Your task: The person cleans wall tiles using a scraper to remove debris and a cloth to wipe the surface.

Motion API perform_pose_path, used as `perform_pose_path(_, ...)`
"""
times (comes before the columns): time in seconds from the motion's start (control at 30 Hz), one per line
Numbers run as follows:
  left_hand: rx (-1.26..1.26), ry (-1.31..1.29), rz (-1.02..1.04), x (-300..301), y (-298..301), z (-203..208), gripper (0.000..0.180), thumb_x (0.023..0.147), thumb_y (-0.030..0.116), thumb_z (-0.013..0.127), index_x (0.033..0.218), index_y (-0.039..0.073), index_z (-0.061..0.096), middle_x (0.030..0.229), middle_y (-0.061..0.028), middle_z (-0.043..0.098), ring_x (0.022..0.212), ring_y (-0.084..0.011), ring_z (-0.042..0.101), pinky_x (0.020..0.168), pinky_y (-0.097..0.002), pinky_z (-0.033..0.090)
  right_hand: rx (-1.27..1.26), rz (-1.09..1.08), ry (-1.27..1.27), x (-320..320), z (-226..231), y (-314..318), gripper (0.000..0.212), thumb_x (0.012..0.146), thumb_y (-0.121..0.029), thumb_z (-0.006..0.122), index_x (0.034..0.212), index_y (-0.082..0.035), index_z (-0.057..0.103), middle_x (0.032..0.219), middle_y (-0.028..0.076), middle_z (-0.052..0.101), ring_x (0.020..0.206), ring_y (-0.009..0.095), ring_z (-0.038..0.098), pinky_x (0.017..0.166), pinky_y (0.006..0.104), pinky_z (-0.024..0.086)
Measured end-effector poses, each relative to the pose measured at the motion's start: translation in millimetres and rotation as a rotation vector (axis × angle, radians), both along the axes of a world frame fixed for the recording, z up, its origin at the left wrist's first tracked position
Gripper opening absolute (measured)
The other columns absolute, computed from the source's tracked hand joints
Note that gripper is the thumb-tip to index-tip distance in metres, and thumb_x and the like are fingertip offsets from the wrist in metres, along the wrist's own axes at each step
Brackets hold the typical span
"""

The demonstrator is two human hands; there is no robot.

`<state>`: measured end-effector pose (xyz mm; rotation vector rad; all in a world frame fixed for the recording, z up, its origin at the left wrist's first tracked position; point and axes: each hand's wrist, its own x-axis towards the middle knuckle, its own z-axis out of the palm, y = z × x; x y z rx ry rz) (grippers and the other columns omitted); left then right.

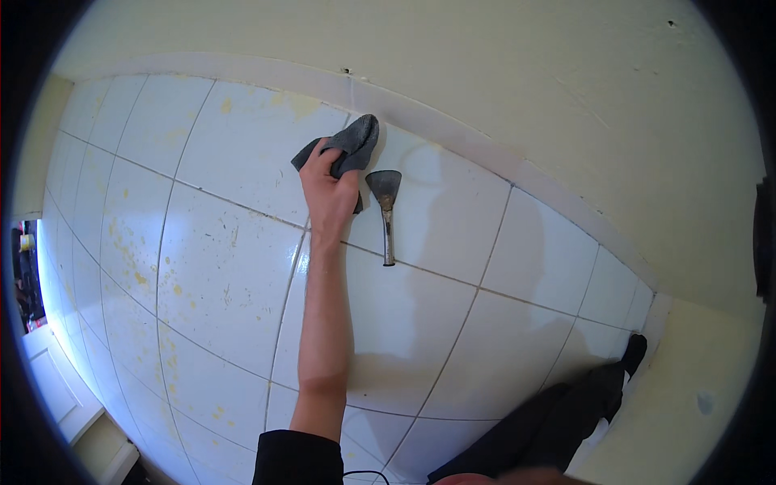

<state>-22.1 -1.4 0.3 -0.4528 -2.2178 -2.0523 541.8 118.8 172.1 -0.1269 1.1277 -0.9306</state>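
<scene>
My left hand (330,194) reaches far forward and grips a bunched dark grey cloth (356,141). Its fingers wrap round the fabric, which rests against the white tiled floor (234,267) near the wall's foot. Just right of that hand lies a scraper (388,212) with a fan-shaped, worn blade and a narrow metal handle pointing back toward me. Yellowish stains (303,105) mark the tile left of the cloth. At the bottom edge, a blurred strip of skin appears to be my right hand (517,478); its fingers cannot be made out.
A cream wall (517,73) with a pale skirting (436,121) runs along the far side and curves down the right. My leg in dark trousers (533,428) stretches toward the right corner. More yellow spots (141,279) dot the tiles at left, near a white door (61,380).
</scene>
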Motion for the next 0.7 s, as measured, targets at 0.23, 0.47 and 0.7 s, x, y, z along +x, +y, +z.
perform_pose_path(0.23, -0.085, 0.02, 0.021, 0.3, -5.8, 0.7, 0.025, 0.074, -0.007, 0.06, 0.097, -0.008, 0.07, 0.093, -0.0134, 0.065, 0.081, -0.026, 0.061, 0.075, -0.0292, 0.049, 0.666, -1.166, 1.46, -313.8, -101.4, -2.7, 0.005, 0.091, -0.004, 0.074, 0.094, -0.002, 0.07, 0.07, 0.009, 0.059, 0.054, 0.022, 0.055, 0.053, 0.0357, 0.045)
perform_pose_path(0.47, -0.094, 0.046, 0.006, 0.5, 1.4, 2.3, 0.025, 0.074, -0.005, 0.061, 0.097, -0.007, 0.071, 0.093, -0.0158, 0.065, 0.081, -0.0312, 0.063, 0.075, -0.0324, 0.05, 0.9, -1.11, 1.773, -439.3, -162.5, -39.0, 0.041, 0.08, -0.02, 0.083, 0.11, -0.009, 0.058, 0.088, 0.006, 0.063, 0.076, 0.025, 0.064, 0.059, 0.0391, 0.053)
perform_pose_path(0.7, -0.082, 0.007, 0.03, 0.4, -9.7, 1.4, 0.026, 0.074, -0.007, 0.061, 0.098, -0.008, 0.07, 0.096, -0.0126, 0.065, 0.087, -0.025, 0.062, 0.078, -0.0296, 0.049, 0.768, -1.115, 1.494, -446.1, -163.3, -9.0, 0.043, 0.075, -0.01, 0.076, 0.112, -0.014, 0.055, 0.071, 0.002, 0.059, 0.058, 0.02, 0.06, 0.053, 0.0368, 0.048)
